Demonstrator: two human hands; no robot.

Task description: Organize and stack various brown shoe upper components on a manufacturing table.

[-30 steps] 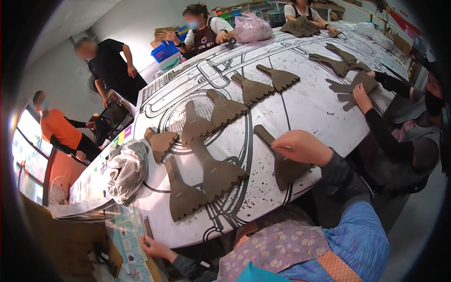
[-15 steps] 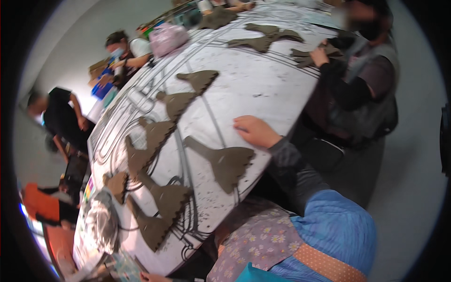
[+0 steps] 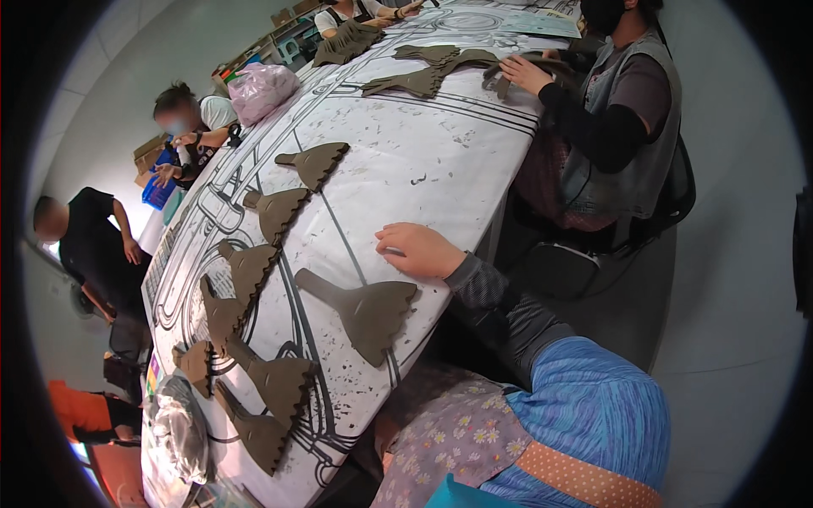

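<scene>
My right hand (image 3: pixel 417 251) rests on the white table (image 3: pixel 385 182), palm down with fingers loosely bent and nothing in them. Just below it lies a dark brown-grey, fan-shaped slab (image 3: pixel 364 313), probably clay, with a narrow stem and a notched wide edge. Hand and slab look close, with a small gap between them. More fan-shaped slabs with scalloped edges run along the left, among them a far one (image 3: pixel 315 165), a middle one (image 3: pixel 251 267) and a near one (image 3: pixel 256 427). My left hand does not show.
On the right a seated co-worker's hand (image 3: pixel 527 74) handles a dark slab (image 3: pixel 500 83); more slabs (image 3: pixel 415 82) lie beside it. A pink plastic bag (image 3: pixel 261 93) stands at the far left edge, a clear plastic bundle (image 3: pixel 179 427) at the near left. Other people stand or sit around.
The view has shifted, so the table sits further left. My right hand stays beside the slab. A bit of a hand at the lower edge has left view. The co-worker's slab appears bent or raised.
</scene>
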